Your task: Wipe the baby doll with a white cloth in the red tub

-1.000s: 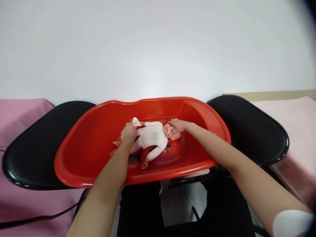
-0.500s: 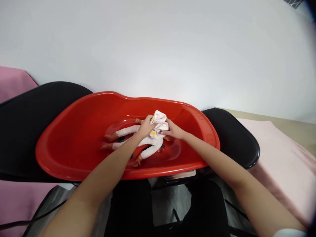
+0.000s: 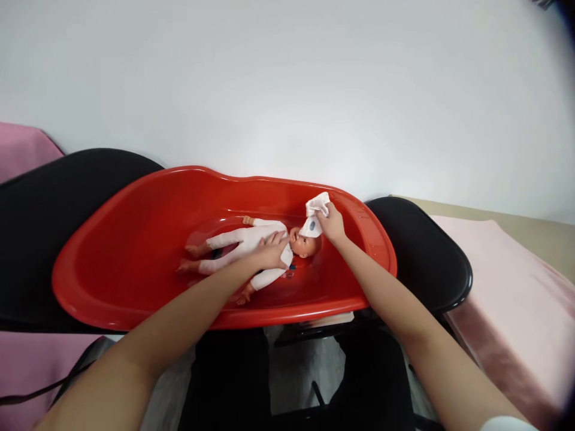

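Head view: the left hand (image 3: 272, 252), fingers loosely spread, rests upon the doll (image 3: 250, 240) — already laid in the red tub (image 3: 130, 257) beneath; the right hand (image 3: 331, 222) pinches a white cloth (image 3: 314, 206) beside the doll's head, not yet set down.

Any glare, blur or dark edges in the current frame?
Head view, lighting: soft bright patch on the wall, small glints inside the red tub; head view, edges: upper-right corner dark and blurred, pink cover soft toward the right edge; head view, centre: white cloth and doll distinct, fine detail soft.
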The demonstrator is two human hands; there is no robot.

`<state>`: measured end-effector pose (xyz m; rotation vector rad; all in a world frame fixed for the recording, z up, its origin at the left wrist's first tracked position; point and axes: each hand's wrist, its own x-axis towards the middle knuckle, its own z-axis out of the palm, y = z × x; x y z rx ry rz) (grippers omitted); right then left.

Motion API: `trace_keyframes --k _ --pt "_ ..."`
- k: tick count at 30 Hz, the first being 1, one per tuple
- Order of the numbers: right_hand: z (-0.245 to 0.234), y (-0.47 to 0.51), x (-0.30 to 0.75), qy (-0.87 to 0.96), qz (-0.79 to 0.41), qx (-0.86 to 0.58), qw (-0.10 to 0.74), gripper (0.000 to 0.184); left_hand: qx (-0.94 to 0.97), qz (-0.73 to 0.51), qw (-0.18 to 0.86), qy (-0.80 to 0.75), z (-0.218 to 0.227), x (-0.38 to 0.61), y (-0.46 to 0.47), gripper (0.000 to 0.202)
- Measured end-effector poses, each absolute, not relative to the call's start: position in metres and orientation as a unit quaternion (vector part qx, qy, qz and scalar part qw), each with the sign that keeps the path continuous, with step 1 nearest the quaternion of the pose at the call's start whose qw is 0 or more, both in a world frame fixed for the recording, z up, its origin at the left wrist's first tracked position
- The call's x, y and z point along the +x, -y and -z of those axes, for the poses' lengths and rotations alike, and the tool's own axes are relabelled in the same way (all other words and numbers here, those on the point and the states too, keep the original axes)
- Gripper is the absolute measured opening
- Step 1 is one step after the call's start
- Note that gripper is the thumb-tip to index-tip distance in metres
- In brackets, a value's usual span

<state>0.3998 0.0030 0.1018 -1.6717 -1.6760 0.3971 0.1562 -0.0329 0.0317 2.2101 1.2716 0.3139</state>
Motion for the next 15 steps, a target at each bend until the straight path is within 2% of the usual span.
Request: trace_keyframes --k 2,4,7,10,15 --pt "-0.1 -0.007 0.406 0.648 -0.143 -0.662 0.349 0.017 0.853 0.0 0.229 -0.469 -0.025 0.161 0.04 0.135" --pt "-0.098 -0.01 0.41 0.647 -0.125 -0.677 0.328 0.013 0.863 0.054 0.189 -0.466 -0.021 0.163 0.044 0.143" --pt "-0.098 -0.011 0.413 0.633 -0.092 -0.701 0.317 0.013 0.869 0.062 0.161 -0.463 -0.022 0.165 0.048 0.14" --pt "-0.105 -0.008 0.414 0.608 -0.074 -0.712 0.343 0.016 0.857 0.079 0.143 -0.488 -0.028 0.169 0.051 0.131" --pt "-0.112 -0.003 0.414 0.583 -0.09 -0.72 0.366 0.011 0.827 0.096 0.145 -0.535 -0.024 0.175 0.055 0.124"
